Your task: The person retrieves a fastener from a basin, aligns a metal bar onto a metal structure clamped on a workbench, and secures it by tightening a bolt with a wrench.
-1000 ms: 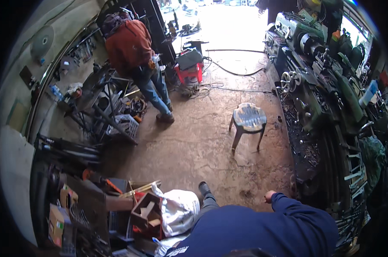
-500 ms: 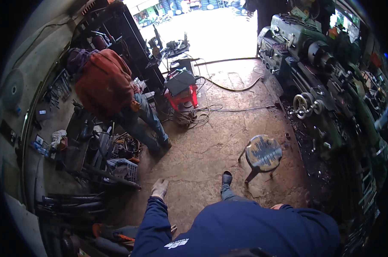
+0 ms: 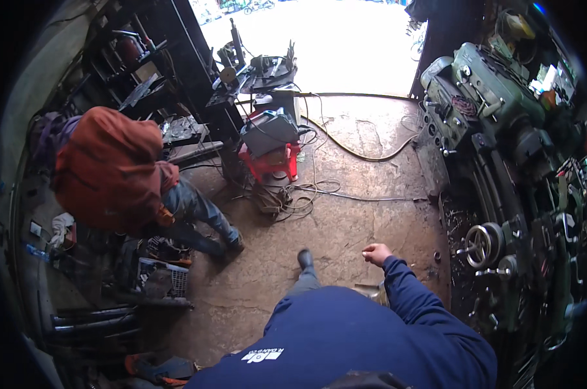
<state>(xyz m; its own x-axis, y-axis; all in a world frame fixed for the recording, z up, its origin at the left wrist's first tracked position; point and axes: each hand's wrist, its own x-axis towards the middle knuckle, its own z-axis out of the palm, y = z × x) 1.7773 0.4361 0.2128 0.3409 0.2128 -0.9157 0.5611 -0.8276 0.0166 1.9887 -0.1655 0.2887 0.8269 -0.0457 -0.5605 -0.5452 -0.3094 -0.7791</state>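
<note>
My right hand (image 3: 376,253) hangs in the air over the concrete floor (image 3: 345,227), on the doorway side of the lathe (image 3: 494,129). The fingers are loosely curled and hold nothing. My left hand is out of the picture, so I cannot tell its state or how far it is from the right one.

The nearest thing to the right hand is the lathe's big handwheel (image 3: 480,245), on the front of the lathe and near the hand but not touching it. I judge it to be solid metal: stiff, heavy to turn, fixed to the machine, and probably oily, so fingers could slip on it. The rim, or the small crank peg on it, looks like the place to take hold. The spokes look like a poor grip. Metal shavings seem to lie below it, and those would be sharp.

I count one large handwheel with one smaller wheel (image 3: 506,266) just beside it, further along the lathe. One dark shoe (image 3: 304,258) of mine shows, further from the lathe than the hand. One red stool (image 3: 271,162) carries one grey welding box (image 3: 267,133), well away from the lathe. One other person in a rust-coloured jacket (image 3: 105,168) bends over on the far side of the room from the lathe.
</note>
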